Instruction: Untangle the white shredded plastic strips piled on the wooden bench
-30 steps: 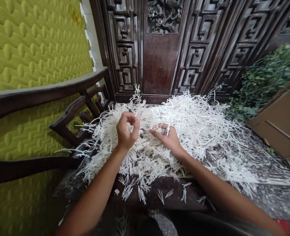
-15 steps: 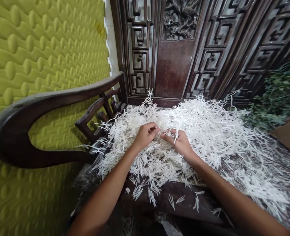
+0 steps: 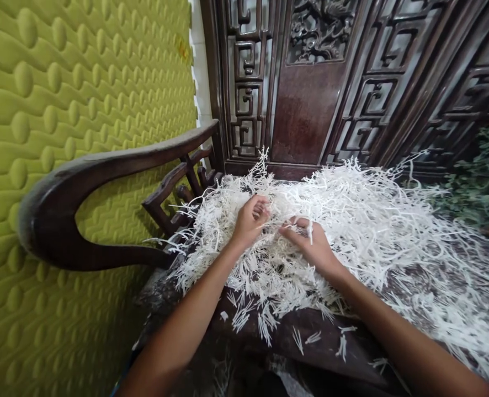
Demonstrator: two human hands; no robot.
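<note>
A large heap of white, thin-branched plastic-looking sprigs (image 3: 352, 209) covers the dark wooden seat (image 3: 286, 336). Over its middle, my right hand (image 3: 313, 245) is closed, thumb and fingers pinching a white sprig (image 3: 310, 230) whose stalk hangs over the fingers. My left hand (image 3: 249, 221) is just to the left, its fingers curled in and slightly blurred. A thin pale strand shows by its fingertips, but what it holds is too small to make out. A small gap separates the two hands.
A curved wooden armrest (image 3: 48, 212) stands at the left before a yellow-green padded wall (image 3: 41, 99). Behind the heap rises a carved wooden backrest (image 3: 306, 110). Green artificial foliage (image 3: 484, 171) sits at the right. Loose white bits (image 3: 298, 339) lie along the seat's front edge.
My hands have moved slightly apart, and the left one has turned with its fingers more curled. The right still pinches its sprig. The whole view has shifted, so the scene sits farther right.
</note>
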